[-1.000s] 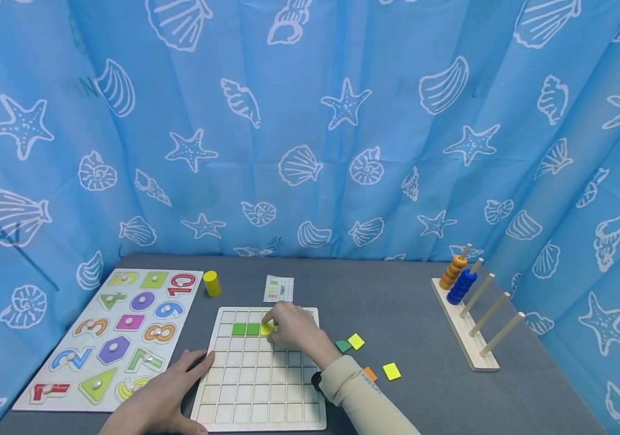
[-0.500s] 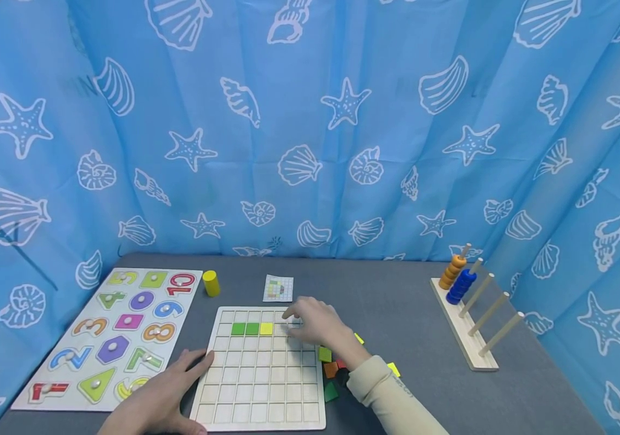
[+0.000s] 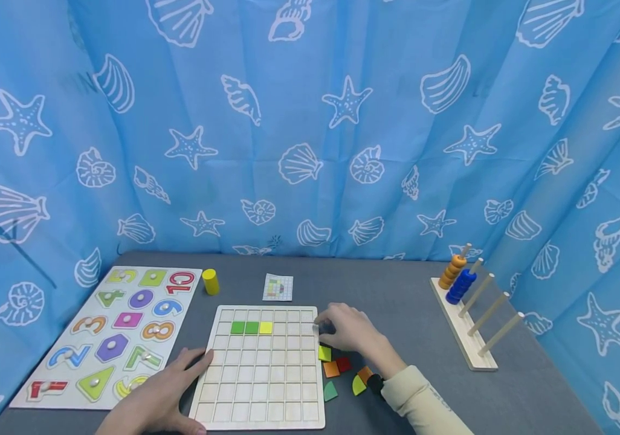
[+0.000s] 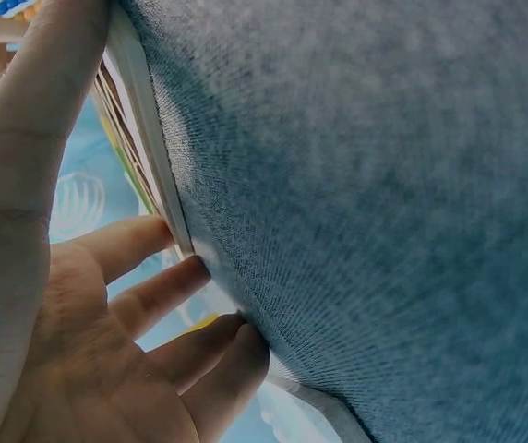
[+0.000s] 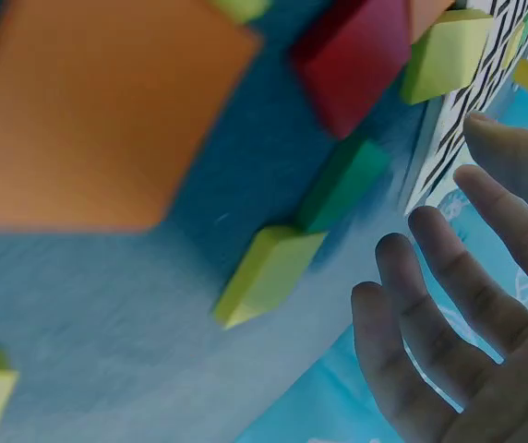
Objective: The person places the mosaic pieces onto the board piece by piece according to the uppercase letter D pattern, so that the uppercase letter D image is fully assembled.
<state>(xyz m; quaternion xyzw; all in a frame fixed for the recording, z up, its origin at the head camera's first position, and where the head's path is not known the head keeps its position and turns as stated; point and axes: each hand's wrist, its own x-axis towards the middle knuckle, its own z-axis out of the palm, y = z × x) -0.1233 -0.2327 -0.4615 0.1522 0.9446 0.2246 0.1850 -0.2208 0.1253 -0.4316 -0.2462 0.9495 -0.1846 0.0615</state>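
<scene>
Plainly, the person's left hand (image 3: 160, 389) lay along the left edge of a square pale wooden board (image 3: 261, 396) marked with a raised grid, its fingers extended against the side and its thumb near the lower left corner, steadying contact rather than wrapping round it. The right hand (image 3: 349, 329) was beside the board's upper right edge, fingers loosely spread and holding nothing; whether a fingertip touched the rim could not be told. On the board, in the second row from the far side, two bright green square tiles (image 3: 238, 327) and one yellow square tile (image 3: 265, 327) sat side by side in neighbouring cells. Just beyond the right edge, a yellow-green tile (image 3: 324, 353), an orange square tile (image 3: 331, 369), a red tile (image 3: 344, 364) and a dark green tile (image 3: 330, 391) lay on the grey cloth-covered table (image 3: 397, 302), with a yellow-green rounded tile (image 3: 359, 385) near the right wrist. Behind the board lay a small white printed card (image 3: 278, 288); a yellow cylinder (image 3: 210, 282) stood to its left, near a white number-and-shape puzzle board (image 3: 73, 386). Well to the right stood a wooden peg stand (image 3: 465, 338) with orange and blue beads.
</scene>
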